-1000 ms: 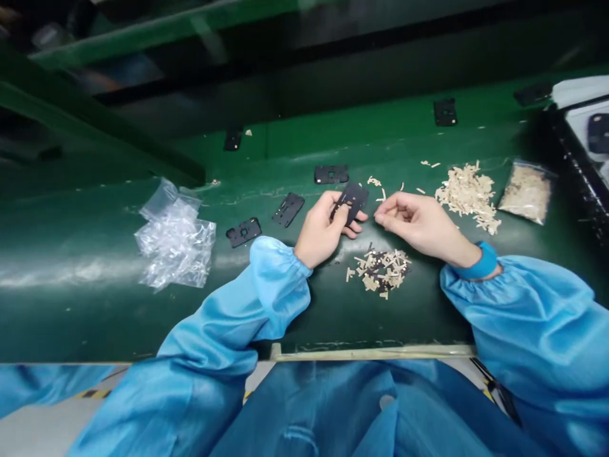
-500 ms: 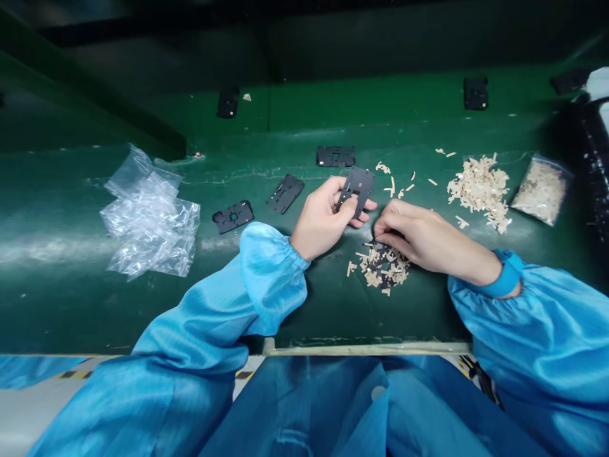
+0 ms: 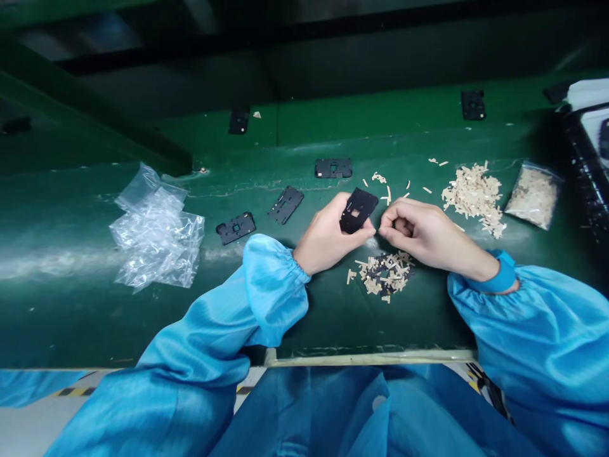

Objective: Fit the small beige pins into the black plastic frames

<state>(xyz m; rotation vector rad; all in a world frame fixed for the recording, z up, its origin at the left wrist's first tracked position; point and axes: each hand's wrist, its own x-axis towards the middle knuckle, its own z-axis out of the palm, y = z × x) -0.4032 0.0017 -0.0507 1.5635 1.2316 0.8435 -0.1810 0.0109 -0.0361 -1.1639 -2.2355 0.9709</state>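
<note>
Grips black plate (image 3: pixel 363 204) in L hand (image 3: pixel 326 238), w/ thumb along near edge & other fingers mostly hidden behind. Holds it tilted, up off green table (image 3: pixel 328 324), w/ small opening visible. Curls R hand (image 3: pixel 421 233) just to R of plate, apart from it, w/ thumb & fingertips brought tog.; can't tell whether pinching some tiny pc. or nothing. Wears blue band (image 3: pixel 502 273) on R wrist & blue sleeves (image 3: pixel 276 282) on both arms. On table, just below both hands: mixed pile (image 3: pixel 386 274) of cream & black bits. Beyond hands: loose cream strips (image 3: pixel 379 178), scattered. Farther R: cream pile (image 3: pixel 476 197), then filled clear bag (image 3: pixel 533 195) nr. it. To L of held plate, lying flat & apart: diagonal plate (image 3: pixel 286 204) & left plate (image 3: pixel 227 233), latter w/ sq. opening. Behind, nr. centre: far plate (image 3: pixel 324 167), lying crosswise. At back: back-left plate (image 3: pixel 238 120) w/ pale scrap (image 3: pixel 257 115) just beside, & back-right plate (image 3: pixel 472 105) well apart. Well to L: heap of clear bags (image 3: pixel 159 235), crumpled & overlapping. At far R: black container (image 3: pixel 584 149), partly out of view.
</note>
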